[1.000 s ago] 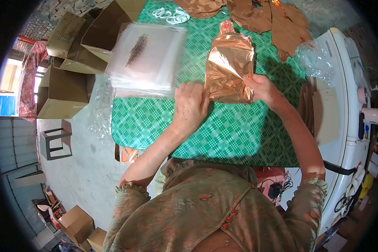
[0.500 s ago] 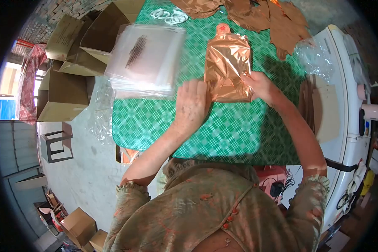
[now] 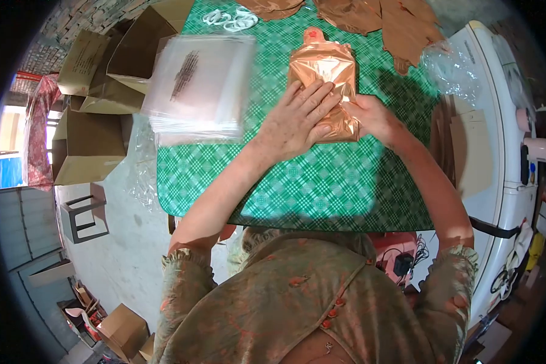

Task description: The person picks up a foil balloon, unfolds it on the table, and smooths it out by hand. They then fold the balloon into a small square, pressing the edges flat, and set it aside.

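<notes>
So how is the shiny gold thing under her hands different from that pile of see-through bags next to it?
The folded gold foil piece is shiny copper-gold and opaque; the stack of clear bags is transparent with dark print. The foil is one crinkled piece pressed by the left hand and gripped by the right hand; the stack is untouched. Both lie on the green checked tablecloth.

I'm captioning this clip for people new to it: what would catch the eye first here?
The shiny copper foil piece in the middle of the green checked tablecloth, pressed flat under the left hand while the right hand pinches its right edge. Beside it, to the left, lies a stack of clear plastic bags.
</notes>
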### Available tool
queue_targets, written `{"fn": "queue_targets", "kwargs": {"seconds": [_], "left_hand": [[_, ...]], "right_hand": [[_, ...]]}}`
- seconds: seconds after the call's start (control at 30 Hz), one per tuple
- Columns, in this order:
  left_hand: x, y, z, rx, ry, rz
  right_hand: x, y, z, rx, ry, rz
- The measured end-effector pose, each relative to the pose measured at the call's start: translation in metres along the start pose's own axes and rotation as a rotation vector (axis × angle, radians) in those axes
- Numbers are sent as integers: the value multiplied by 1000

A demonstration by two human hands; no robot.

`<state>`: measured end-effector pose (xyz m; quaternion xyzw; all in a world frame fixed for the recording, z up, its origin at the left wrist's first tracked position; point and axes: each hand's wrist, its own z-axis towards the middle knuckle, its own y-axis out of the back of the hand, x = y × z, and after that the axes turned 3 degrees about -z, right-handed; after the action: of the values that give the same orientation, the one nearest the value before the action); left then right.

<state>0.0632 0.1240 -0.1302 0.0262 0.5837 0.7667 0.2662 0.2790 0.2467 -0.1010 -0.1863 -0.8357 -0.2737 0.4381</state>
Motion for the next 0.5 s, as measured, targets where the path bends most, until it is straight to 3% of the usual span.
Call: {"fn": "queue_targets", "kwargs": {"seconds": [0.17,0.27,0.37,0.5], "left_hand": [[-1,3,1,42,4,29],[0,2,1,49,1,38],[0,2,1,49,2,39],[-1,3,1,58,4,46]], "right_hand": [[-1,-4,-18,-81,52,178],[-20,-15,-38,-276,291,254],[-33,-19,-61,-426,332,-39],[-29,-35,-82,-323,177,67]]}}
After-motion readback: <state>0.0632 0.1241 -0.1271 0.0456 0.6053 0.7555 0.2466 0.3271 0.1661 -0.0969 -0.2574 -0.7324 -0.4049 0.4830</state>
